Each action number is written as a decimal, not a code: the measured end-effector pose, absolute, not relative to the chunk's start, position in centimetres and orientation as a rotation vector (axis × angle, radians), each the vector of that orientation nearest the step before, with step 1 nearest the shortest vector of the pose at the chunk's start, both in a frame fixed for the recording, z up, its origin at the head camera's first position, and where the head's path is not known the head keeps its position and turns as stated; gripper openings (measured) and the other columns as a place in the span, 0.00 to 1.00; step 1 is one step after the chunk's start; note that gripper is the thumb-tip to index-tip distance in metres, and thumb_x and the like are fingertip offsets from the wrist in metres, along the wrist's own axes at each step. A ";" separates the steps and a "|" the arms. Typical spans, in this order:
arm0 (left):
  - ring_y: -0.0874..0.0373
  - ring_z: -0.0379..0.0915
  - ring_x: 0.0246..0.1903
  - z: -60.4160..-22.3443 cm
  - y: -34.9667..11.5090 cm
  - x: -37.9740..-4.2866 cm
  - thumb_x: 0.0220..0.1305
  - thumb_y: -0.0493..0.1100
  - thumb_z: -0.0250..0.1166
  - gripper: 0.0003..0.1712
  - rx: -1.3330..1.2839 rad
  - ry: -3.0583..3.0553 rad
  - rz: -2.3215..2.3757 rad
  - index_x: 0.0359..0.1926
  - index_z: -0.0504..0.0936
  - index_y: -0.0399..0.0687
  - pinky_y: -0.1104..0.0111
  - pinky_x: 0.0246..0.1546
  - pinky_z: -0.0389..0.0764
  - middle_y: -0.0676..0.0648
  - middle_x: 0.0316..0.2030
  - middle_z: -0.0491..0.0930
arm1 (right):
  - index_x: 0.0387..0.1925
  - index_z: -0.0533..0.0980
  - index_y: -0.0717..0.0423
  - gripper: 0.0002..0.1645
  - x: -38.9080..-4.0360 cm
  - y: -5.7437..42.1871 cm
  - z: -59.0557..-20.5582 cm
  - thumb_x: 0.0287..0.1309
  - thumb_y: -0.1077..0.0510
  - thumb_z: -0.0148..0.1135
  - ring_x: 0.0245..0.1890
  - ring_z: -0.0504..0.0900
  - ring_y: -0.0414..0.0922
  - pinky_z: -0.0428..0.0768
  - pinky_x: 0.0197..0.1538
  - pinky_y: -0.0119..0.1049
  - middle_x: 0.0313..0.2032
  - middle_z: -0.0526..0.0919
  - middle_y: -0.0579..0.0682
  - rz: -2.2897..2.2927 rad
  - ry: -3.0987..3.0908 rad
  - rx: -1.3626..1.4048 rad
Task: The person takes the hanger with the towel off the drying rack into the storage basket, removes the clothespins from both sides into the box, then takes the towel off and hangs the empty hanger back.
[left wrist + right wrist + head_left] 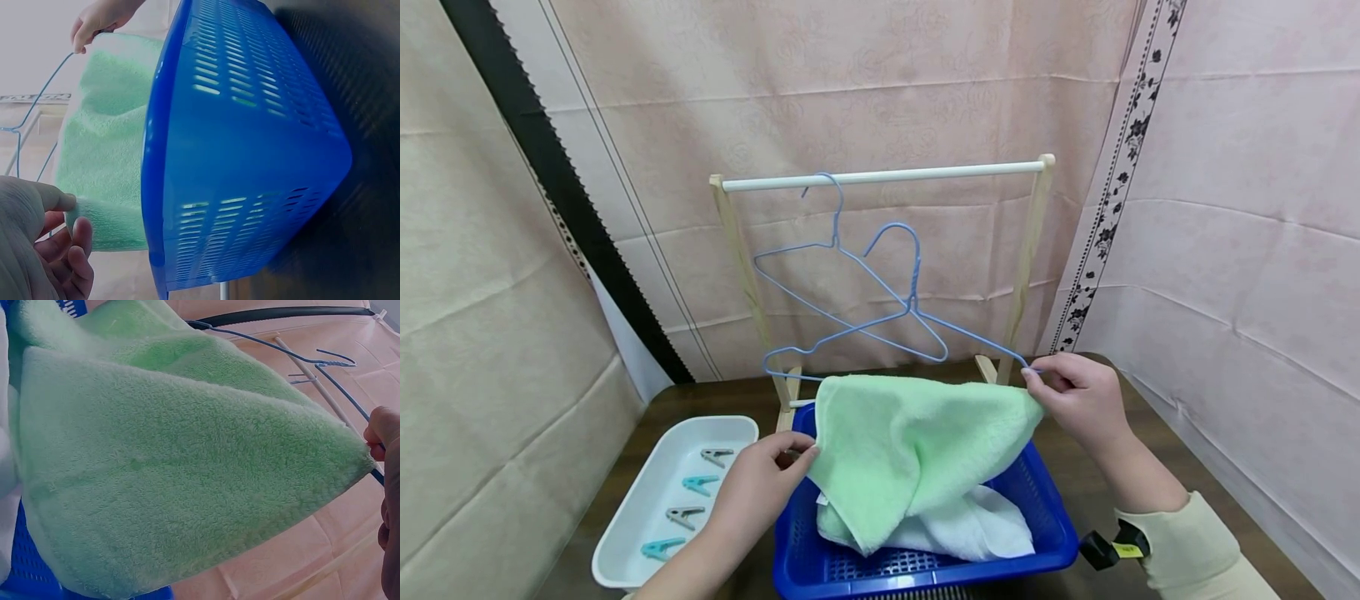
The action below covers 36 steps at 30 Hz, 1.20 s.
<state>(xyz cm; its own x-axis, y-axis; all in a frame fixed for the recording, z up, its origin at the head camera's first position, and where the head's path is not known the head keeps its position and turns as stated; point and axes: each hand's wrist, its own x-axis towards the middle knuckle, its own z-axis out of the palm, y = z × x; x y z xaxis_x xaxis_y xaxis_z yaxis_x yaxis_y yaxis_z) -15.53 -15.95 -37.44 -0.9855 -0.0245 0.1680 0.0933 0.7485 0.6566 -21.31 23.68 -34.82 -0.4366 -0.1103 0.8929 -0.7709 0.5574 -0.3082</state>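
Note:
A light green towel (pixel 925 433) drapes over the lower bar of a blue wire clothes hanger (pixel 850 332), above the blue basket (pixel 1056 533). With thumb and fingers, my left hand (pixel 767 471) pinches the towel's left edge, which also shows in the left wrist view. My right hand (pixel 1078 396) grips the hanger's right end together with the towel's right corner; in the right wrist view that corner tapers up to the fingers. The hanger's lower bar is mostly hidden by the towel. Beneath it, a white towel (pixel 977 525) lies in the basket.
A wooden rack with a white rail (pixel 887 176) stands behind the basket. Another blue hanger (pixel 790 247) hangs on its rail. To the left, a white tray (pixel 617 533) holds several clothespins (pixel 700 485), grey and turquoise. Cloth curtains (pixel 925 75) enclose the table.

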 end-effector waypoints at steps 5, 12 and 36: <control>0.62 0.76 0.33 -37.7 -15.7 -15.3 0.64 0.49 0.69 0.05 -0.076 -2.776 -1.066 0.40 0.88 0.59 0.65 0.34 0.79 0.57 0.33 0.82 | 0.25 0.84 0.57 0.02 -21.3 23.7 -34.8 0.48 0.64 0.72 0.18 0.59 0.31 0.60 0.22 0.26 0.15 0.64 0.40 0.912 -1.890 0.711; 0.62 0.76 0.34 -37.8 -15.6 -15.0 0.63 0.50 0.70 0.06 -0.084 -2.786 -1.098 0.40 0.88 0.58 0.66 0.33 0.80 0.57 0.33 0.82 | 0.25 0.84 0.55 0.11 -21.3 23.7 -34.9 0.41 0.72 0.72 0.17 0.59 0.31 0.60 0.21 0.26 0.14 0.63 0.39 0.894 -1.909 0.686; 0.63 0.75 0.30 -38.3 -15.8 -15.0 0.64 0.52 0.68 0.07 -0.102 -2.917 -1.024 0.40 0.87 0.59 0.66 0.30 0.78 0.58 0.34 0.84 | 0.25 0.84 0.54 0.09 -21.7 23.7 -34.9 0.42 0.70 0.72 0.16 0.59 0.31 0.61 0.22 0.25 0.14 0.63 0.37 0.844 -1.936 0.635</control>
